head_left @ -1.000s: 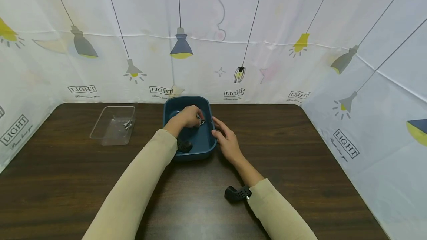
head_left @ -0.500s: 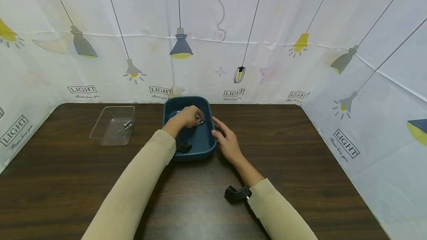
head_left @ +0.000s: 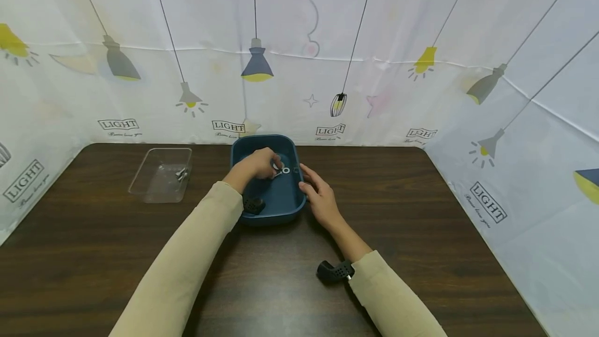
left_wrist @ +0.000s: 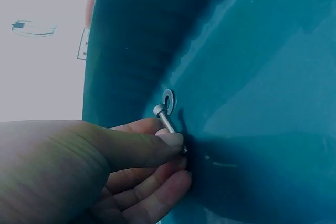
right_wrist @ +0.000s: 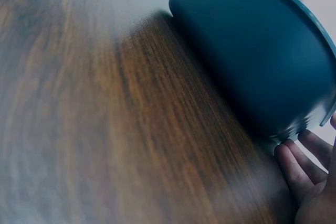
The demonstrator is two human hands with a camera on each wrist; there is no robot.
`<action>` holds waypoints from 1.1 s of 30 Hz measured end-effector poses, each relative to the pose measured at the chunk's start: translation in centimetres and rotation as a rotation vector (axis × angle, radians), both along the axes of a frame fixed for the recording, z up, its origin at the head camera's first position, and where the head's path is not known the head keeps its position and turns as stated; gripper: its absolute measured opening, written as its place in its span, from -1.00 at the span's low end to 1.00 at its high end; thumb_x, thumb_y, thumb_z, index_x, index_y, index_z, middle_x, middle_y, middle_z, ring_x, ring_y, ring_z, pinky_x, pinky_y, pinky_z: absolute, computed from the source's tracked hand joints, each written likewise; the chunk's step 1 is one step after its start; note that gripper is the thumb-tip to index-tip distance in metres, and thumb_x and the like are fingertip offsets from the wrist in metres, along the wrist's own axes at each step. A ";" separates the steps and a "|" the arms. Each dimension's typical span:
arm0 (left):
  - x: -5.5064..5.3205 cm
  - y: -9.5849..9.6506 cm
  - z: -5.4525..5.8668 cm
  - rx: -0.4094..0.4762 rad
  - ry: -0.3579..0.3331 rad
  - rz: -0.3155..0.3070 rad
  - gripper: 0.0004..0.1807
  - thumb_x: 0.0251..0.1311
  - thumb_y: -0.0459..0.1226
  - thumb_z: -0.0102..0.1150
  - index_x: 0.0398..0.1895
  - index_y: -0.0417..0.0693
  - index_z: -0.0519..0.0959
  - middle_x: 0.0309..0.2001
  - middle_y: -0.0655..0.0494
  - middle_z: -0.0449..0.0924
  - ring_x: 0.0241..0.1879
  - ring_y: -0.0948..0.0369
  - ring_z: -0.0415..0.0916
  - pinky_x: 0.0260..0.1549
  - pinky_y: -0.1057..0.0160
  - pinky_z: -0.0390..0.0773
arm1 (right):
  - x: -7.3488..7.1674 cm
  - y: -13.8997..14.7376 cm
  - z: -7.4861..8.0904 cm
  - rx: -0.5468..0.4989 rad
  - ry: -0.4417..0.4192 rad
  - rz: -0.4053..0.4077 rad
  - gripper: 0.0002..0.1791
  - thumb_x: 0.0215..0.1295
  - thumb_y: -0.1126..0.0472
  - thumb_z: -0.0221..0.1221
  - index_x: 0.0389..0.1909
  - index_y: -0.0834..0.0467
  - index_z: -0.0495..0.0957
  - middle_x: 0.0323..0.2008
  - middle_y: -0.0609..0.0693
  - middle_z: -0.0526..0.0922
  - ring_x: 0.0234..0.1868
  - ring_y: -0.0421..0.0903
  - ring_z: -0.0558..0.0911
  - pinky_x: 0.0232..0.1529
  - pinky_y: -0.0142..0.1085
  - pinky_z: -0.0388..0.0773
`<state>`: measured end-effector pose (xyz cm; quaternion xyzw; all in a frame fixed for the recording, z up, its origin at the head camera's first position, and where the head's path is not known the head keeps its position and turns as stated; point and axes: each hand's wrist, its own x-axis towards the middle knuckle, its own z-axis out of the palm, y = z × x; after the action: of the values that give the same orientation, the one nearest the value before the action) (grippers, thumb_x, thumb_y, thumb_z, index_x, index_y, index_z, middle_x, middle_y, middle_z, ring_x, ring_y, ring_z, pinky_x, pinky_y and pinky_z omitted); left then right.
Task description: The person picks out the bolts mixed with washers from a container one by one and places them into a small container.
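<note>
Inside the blue tub (head_left: 276, 207), my left hand (head_left: 257, 165) pinches a small metal bolt (left_wrist: 167, 121) between thumb and fingers. The bolt has a round head and a threaded shank, and in the left wrist view it slants with its head upward. Just past the bolt's head, a flat metal washer (left_wrist: 172, 100) is near the tub's wall. My right hand (head_left: 320, 199) is at the tub's right side, its extended fingers (right_wrist: 292, 169) touching the outer wall low down in the right wrist view.
A clear plastic tray (head_left: 161, 194) stands on the dark wooden table (head_left: 374, 196) to the left of the tub, with a few small metal pieces (head_left: 181, 174) at its right side. A white curtain (head_left: 290, 92) printed with lamps hangs behind the table.
My left hand has drawn slightly left within the tub, and the washer now shows clear of its fingertips. My right hand stays at the tub's side.
</note>
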<state>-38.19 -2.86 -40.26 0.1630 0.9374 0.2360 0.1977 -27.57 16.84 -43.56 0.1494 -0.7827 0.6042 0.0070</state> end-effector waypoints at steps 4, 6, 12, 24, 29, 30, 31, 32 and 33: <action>0.3 0.2 0.5 -0.012 -0.009 -0.029 -0.61 0.37 -0.41 0.10 0.24 -0.13 0.59 0.20 -0.14 0.57 -0.17 0.09 0.56 -0.17 0.21 0.55 | -0.1 0.1 -0.1 -0.005 0.001 0.000 -0.45 0.55 0.29 -0.02 0.51 0.21 0.25 0.36 0.40 0.42 0.32 0.33 0.51 0.18 0.19 0.55; 0.3 0.2 0.6 -0.020 -0.010 -0.050 -0.60 0.39 -0.41 0.07 0.26 -0.13 0.58 0.21 -0.15 0.56 -0.18 0.10 0.58 -0.19 0.22 0.55 | -0.1 0.1 -0.2 -0.015 -0.003 0.001 -0.45 0.55 0.29 -0.02 0.51 0.22 0.25 0.36 0.40 0.42 0.32 0.33 0.50 0.18 0.19 0.55; 0.1 0.1 0.3 -0.040 -0.023 -0.097 -0.57 0.40 -0.42 0.03 0.30 -0.10 0.55 0.32 -0.14 0.48 -0.18 0.11 0.60 -0.19 0.23 0.57 | -0.1 0.1 -0.2 -0.018 -0.010 0.004 -0.45 0.56 0.28 -0.01 0.51 0.20 0.25 0.36 0.40 0.42 0.32 0.33 0.51 0.18 0.19 0.55; 0.3 -0.4 0.4 -0.043 0.007 -0.128 -0.59 0.41 -0.41 0.01 0.28 -0.09 0.56 0.26 -0.13 0.48 -0.20 0.12 0.50 -0.25 0.27 0.48 | 0.0 0.0 0.0 0.011 -0.010 0.003 -0.45 0.56 0.26 -0.03 0.52 0.20 0.24 0.34 0.40 0.45 0.28 0.34 0.54 0.18 0.19 0.55; 0.7 -1.2 0.4 0.013 0.014 -0.073 -0.60 0.41 -0.41 0.05 0.27 -0.06 0.54 0.09 -0.11 0.51 -0.31 0.15 0.44 -0.33 0.28 0.45 | -0.6 0.1 -0.8 0.026 -0.012 -0.008 -0.45 0.55 0.26 -0.02 0.51 0.20 0.25 0.33 0.40 0.46 0.26 0.34 0.55 0.18 0.19 0.55; 0.8 -1.3 0.5 0.026 0.014 -0.063 -0.61 0.40 -0.42 0.05 0.25 -0.06 0.54 0.01 -0.09 0.52 -0.32 0.16 0.44 -0.34 0.28 0.44 | -0.9 0.2 -1.2 0.024 -0.010 -0.010 -0.45 0.56 0.25 -0.01 0.52 0.19 0.24 0.33 0.40 0.47 0.26 0.33 0.55 0.18 0.18 0.55; 0.8 -1.4 0.6 0.034 0.018 -0.058 -0.62 0.39 -0.43 0.06 0.24 -0.07 0.54 -0.06 -0.07 0.52 -0.33 0.17 0.43 -0.34 0.29 0.44 | -1.3 0.3 -1.8 0.021 -0.009 -0.013 -0.44 0.56 0.23 -0.01 0.52 0.16 0.24 0.33 0.39 0.47 0.27 0.33 0.55 0.19 0.19 0.55; 0.8 -1.6 0.7 0.044 0.021 -0.054 -0.63 0.39 -0.44 0.06 0.22 -0.09 0.54 -0.10 -0.06 0.51 -0.36 0.17 0.42 -0.36 0.29 0.43 | -1.6 0.3 -2.3 0.018 -0.006 -0.016 -0.45 0.56 0.22 -0.01 0.52 0.14 0.25 0.33 0.38 0.47 0.27 0.32 0.55 0.19 0.19 0.55; 0.9 -1.7 0.8 0.050 0.024 -0.052 -0.64 0.38 -0.44 0.06 0.20 -0.10 0.54 -0.18 -0.04 0.50 -0.38 0.18 0.41 -0.38 0.29 0.42 | -1.9 0.4 -2.8 0.013 -0.005 -0.018 -0.44 0.57 0.21 -0.01 0.53 0.11 0.25 0.33 0.37 0.47 0.27 0.31 0.55 0.19 0.20 0.54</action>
<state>-37.28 -4.52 -39.44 0.1948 0.9290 0.2522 0.1883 -29.50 17.26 -46.41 0.1408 -0.7880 0.5993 0.0097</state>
